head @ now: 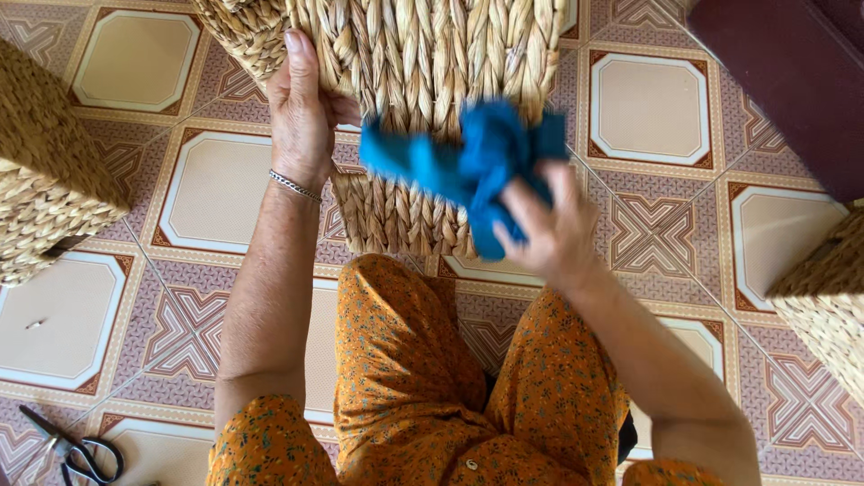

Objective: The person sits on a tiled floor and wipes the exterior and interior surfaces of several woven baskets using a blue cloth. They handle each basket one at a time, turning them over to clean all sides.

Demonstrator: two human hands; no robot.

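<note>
Woven basket (423, 108) | far centre, over tiled floor (216, 193) | left hand (301, 117) grip clenched on its left edge | right hand (549, 229) grip bunching blue cloth (472, 162) against weave | step: wiping, judged | next: steady hold, firm strokes

The woven basket (423, 54) at top centre is straw-tan, the cloth (477, 162) against it bright blue. Orange floral trousers (405, 378) fill the bottom; the floor tiles (648, 108) are cream with maroon geometric borders.

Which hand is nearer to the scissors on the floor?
Left. The left hand grips the woven basket, above the scissors; the right hand holds the blue cloth, farther away.
</note>
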